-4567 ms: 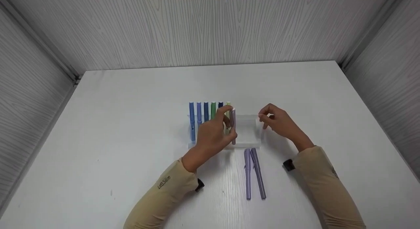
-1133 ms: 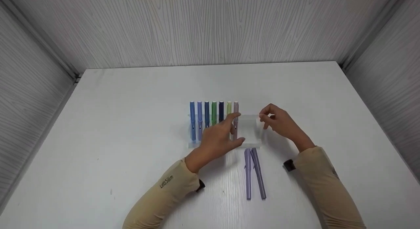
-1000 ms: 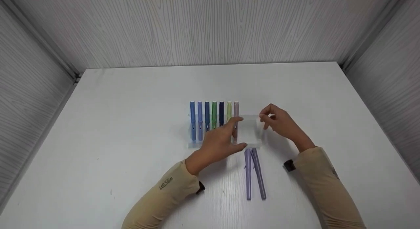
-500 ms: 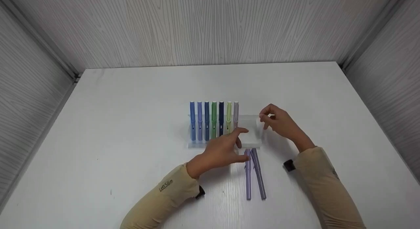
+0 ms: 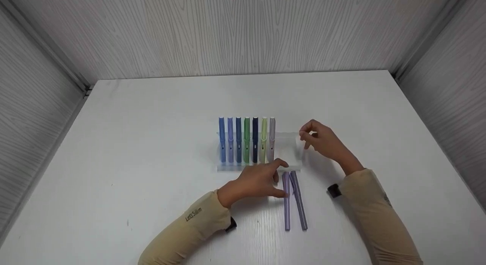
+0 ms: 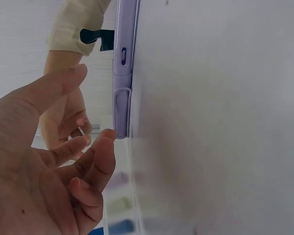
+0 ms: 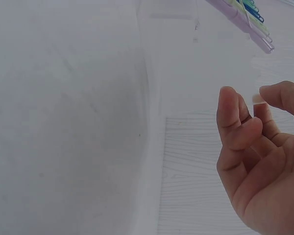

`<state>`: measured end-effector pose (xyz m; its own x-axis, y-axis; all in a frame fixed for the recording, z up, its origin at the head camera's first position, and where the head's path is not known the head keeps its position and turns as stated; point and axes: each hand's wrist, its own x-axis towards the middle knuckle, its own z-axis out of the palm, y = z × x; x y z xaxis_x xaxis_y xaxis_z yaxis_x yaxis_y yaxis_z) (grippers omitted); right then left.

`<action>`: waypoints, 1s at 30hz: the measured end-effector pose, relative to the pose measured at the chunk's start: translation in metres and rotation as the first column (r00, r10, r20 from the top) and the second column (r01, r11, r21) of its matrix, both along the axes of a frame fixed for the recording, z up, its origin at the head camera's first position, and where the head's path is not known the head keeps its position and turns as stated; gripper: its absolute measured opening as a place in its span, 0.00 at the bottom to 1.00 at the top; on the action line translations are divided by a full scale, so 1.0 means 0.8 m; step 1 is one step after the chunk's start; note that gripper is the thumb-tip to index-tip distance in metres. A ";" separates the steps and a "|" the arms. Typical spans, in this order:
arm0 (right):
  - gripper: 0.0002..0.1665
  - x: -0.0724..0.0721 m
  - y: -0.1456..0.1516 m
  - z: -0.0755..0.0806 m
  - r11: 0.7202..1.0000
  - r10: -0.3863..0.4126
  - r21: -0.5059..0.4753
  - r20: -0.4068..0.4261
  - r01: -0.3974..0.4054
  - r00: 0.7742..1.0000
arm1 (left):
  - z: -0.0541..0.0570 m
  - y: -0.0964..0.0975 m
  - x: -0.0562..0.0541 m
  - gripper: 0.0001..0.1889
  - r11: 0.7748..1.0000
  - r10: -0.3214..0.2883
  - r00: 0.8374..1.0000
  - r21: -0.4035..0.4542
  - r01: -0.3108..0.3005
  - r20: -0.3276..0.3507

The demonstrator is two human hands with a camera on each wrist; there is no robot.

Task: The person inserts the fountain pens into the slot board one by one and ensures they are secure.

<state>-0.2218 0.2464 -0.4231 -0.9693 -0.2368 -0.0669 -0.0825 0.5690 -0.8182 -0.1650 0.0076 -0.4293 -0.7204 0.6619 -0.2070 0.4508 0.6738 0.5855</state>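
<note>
A clear pen stand (image 5: 286, 168) bears several pens in a row: blue, periwinkle, dark blue, green, navy, yellow-green and, at the right end, a pale pink-lilac pen (image 5: 272, 139). In front of it, a light purple pen (image 5: 287, 215) and a darker purple pen (image 5: 300, 204) lie on the table. My left hand (image 5: 258, 181) hovers at the light purple pen's cap end, thumb and fingers spread; in the left wrist view a gap separates thumb and pen (image 6: 122, 73). My right hand (image 5: 321, 141) pinches the stand's far right corner between thumb and finger.
The white table (image 5: 152, 124) is bounded by a grey wood-grain panel (image 5: 243, 33) behind and similar panels at both sides. A dark wrist camera mount (image 5: 334, 191) sits by each sleeve cuff.
The left hand has let go of the pale pink-lilac pen, which now stands in the row. It has moved toward me, down to the light purple pen. The right hand has stayed put.
</note>
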 end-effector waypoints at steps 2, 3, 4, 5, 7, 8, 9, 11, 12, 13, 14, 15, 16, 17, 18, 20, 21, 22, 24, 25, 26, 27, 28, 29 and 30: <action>0.17 0.000 0.000 0.001 1.000 0.003 0.003 -0.006 -0.003 1.000 | -0.001 0.002 -0.001 0.38 1.000 -0.005 1.000 -0.020 0.005 0.007; 0.17 0.000 0.000 0.001 1.000 0.005 0.003 -0.008 -0.005 1.000 | -0.002 0.002 -0.001 0.38 1.000 -0.006 1.000 -0.027 0.006 0.010; 0.17 0.000 0.000 0.001 1.000 0.006 0.004 -0.009 -0.006 1.000 | -0.002 0.003 -0.002 0.38 1.000 -0.007 1.000 -0.031 0.007 0.011; 0.17 0.000 0.000 0.001 1.000 0.007 0.005 -0.010 -0.007 1.000 | -0.003 0.004 -0.002 0.37 0.999 -0.007 1.000 -0.034 0.007 0.013; 0.16 0.000 -0.001 0.002 1.000 0.009 0.005 -0.012 -0.009 1.000 | -0.004 0.004 -0.004 0.37 0.999 -0.009 1.000 -0.042 0.009 0.012; 0.17 0.000 -0.001 0.002 1.000 0.009 0.005 -0.011 -0.009 1.000 | -0.005 0.004 -0.004 0.37 0.999 -0.011 1.000 -0.050 0.012 0.011; 0.17 0.000 -0.001 0.002 1.000 0.009 0.005 -0.012 -0.009 1.000 | -0.005 0.004 -0.004 0.36 0.998 -0.016 1.000 -0.057 0.016 0.009; 0.17 0.000 -0.002 0.002 1.000 0.008 0.004 -0.009 -0.008 1.000 | -0.007 0.005 -0.005 0.35 0.997 -0.025 1.000 -0.072 0.025 0.002; 0.17 0.000 -0.002 0.002 1.000 0.007 0.004 -0.010 -0.007 1.000 | -0.008 0.005 -0.005 0.34 0.996 -0.028 1.000 -0.080 0.028 -0.001; 0.17 0.000 -0.002 0.002 1.000 0.007 0.005 -0.009 -0.007 1.000 | -0.009 0.006 -0.006 0.34 0.996 -0.032 0.999 -0.087 0.031 -0.003; 0.17 0.000 -0.002 0.001 1.000 0.006 0.007 -0.009 -0.006 1.000 | -0.010 0.006 -0.006 0.34 0.995 -0.035 0.999 -0.092 0.034 -0.003; 0.17 0.000 -0.002 0.001 1.000 0.006 0.008 -0.010 -0.006 1.000 | -0.010 0.007 -0.006 0.33 0.995 -0.037 0.999 -0.095 0.036 -0.003; 0.17 -0.001 -0.002 0.001 1.000 0.006 0.009 -0.011 -0.006 1.000 | -0.010 0.008 -0.007 0.33 0.995 -0.037 0.999 -0.097 0.036 -0.002; 0.17 -0.001 -0.001 0.000 1.000 0.006 0.011 -0.010 -0.005 1.000 | -0.010 0.008 -0.007 0.33 0.994 -0.038 0.999 -0.100 0.038 -0.001; 0.17 -0.001 -0.001 0.000 1.000 0.006 0.012 -0.010 -0.006 1.000 | -0.010 0.009 -0.007 0.33 0.994 -0.039 0.999 -0.103 0.039 -0.001; 0.17 -0.001 0.000 -0.001 1.000 0.008 0.014 -0.008 -0.007 1.000 | -0.011 0.009 -0.008 0.33 0.993 -0.043 0.999 -0.108 0.042 -0.002; 0.17 -0.001 0.000 -0.001 1.000 0.008 0.013 -0.006 -0.007 1.000 | -0.011 0.010 -0.008 0.33 0.993 -0.043 0.999 -0.111 0.042 -0.003; 0.17 -0.001 0.000 0.000 1.000 0.006 0.011 -0.002 -0.006 1.000 | -0.011 0.010 -0.008 0.33 0.992 -0.043 0.999 -0.115 0.042 -0.006; 0.17 -0.001 0.000 0.000 1.000 0.004 0.009 0.003 -0.004 1.000 | -0.012 0.011 -0.008 0.33 0.992 -0.042 0.999 -0.123 0.040 -0.010; 0.17 -0.001 0.000 0.000 1.000 0.002 0.008 0.005 -0.002 1.000 | -0.011 0.012 -0.008 0.33 0.991 -0.041 0.999 -0.127 0.040 -0.012; 0.17 -0.001 0.000 0.001 1.000 -0.002 0.006 0.008 0.002 1.000 | -0.011 0.012 -0.008 0.33 0.991 -0.041 0.999 -0.131 0.039 -0.012; 0.17 -0.001 0.000 0.000 1.000 -0.002 0.007 0.009 0.002 1.000 | -0.011 0.013 -0.007 0.33 0.990 -0.041 0.999 -0.137 0.038 -0.015; 0.17 -0.001 0.001 0.000 1.000 -0.003 0.009 0.009 0.003 1.000 | -0.011 0.013 -0.007 0.33 0.989 -0.041 0.999 -0.142 0.038 -0.017; 0.17 -0.002 0.001 -0.001 1.000 -0.003 0.013 0.007 0.003 1.000 | -0.011 0.014 -0.006 0.33 0.989 -0.040 0.999 -0.146 0.037 -0.017; 0.17 -0.002 0.001 -0.001 1.000 -0.003 0.016 0.007 0.003 1.000 | -0.010 0.014 -0.006 0.33 0.988 -0.039 0.999 -0.151 0.036 -0.018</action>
